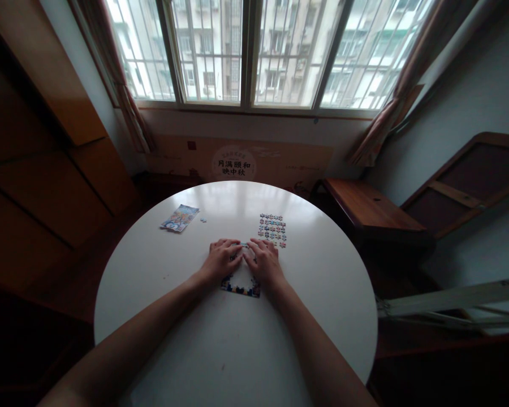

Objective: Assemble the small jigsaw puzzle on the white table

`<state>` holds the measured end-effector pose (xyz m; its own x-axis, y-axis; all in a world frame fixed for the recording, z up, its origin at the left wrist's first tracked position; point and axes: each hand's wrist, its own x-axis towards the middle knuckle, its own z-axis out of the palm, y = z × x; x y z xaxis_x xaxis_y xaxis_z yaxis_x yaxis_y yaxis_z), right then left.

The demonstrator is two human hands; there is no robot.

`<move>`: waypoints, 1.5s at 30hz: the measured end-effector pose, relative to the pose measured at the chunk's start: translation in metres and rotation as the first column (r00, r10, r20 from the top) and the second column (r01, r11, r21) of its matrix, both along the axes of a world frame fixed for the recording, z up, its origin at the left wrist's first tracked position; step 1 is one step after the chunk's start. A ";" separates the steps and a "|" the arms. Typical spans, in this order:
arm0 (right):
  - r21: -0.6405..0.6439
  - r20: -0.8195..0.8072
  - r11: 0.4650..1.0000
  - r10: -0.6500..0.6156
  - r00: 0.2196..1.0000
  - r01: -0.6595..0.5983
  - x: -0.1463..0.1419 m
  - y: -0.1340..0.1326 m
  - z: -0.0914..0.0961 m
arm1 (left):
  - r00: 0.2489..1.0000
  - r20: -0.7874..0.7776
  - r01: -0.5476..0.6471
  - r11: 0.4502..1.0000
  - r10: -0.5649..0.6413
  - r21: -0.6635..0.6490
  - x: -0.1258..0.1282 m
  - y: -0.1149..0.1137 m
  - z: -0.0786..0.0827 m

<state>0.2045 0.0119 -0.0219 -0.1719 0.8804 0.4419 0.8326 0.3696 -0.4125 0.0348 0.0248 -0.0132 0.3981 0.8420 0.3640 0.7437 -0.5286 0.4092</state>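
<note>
The left hand [221, 259] and the right hand [264, 261] lay palm down on either side of a jigsaw border [240, 291], fingers stretched forward and slightly parted, thumbs pointing inward; neither was visibly pinching a piece, though whether the fingertips pressed down or merely rested could not be told. The border lay flat on the white counter [152, 308], in front of the person; its near edge showed dark pieces joined in a row, its sides ran partly under the hands, and bare counter showed through its middle.

The border would probably prove light and thin, stiff within each piece but weak at the joints; lifted by one corner, it would likely bend or come apart, and on so smooth and shiny a top it might slide at a slight push; the safer hold seemed to be flat fingers along both outer sides, easing inward evenly, while a single piece would be best pinched by its edges.

Just beyond the right hand, loose pieces [272, 228] stood in several neat rows, the nearest row partly hidden by the fingers; farther off, ahead of the left hand, lay a colourful picture sheet [180, 219], with a small fragment [203, 220] just beside it, perhaps one piece, perhaps two; past the counter stood a wooden bench [371, 206] to the right, and ahead rose a barred window [246, 56] between curtains [129, 107].
</note>
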 end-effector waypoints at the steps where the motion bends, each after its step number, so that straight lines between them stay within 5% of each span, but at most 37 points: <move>1: -0.003 -0.001 1.000 0.001 1.000 -0.001 0.000 0.000 0.000 | 1.000 -0.002 -0.001 1.000 0.001 0.003 0.000 0.000 0.000; 26: -0.068 0.128 0.998 -0.009 0.992 0.018 -0.002 -0.006 0.008 | 0.999 -0.049 -0.009 1.000 0.009 -0.002 0.000 0.000 0.001; 34: 0.028 -0.103 0.996 -0.081 0.991 0.084 0.000 -0.007 0.012 | 0.997 0.054 -0.050 0.998 0.047 0.042 -0.010 0.011 0.003; 38: -0.014 -0.233 0.982 -0.188 0.954 0.190 0.003 -0.004 0.012 | 0.974 0.065 -0.218 0.975 0.215 0.047 -0.035 0.030 0.014; 41: -0.038 -0.265 0.980 -0.196 0.944 0.193 0.003 -0.002 0.011 | 0.928 -0.047 -0.372 0.919 0.369 -0.127 -0.053 0.049 0.022; 45: -0.039 -0.280 0.982 -0.190 0.941 0.186 0.003 -0.002 0.010 | 0.901 -0.131 -0.433 0.880 0.414 -0.194 -0.070 0.077 0.030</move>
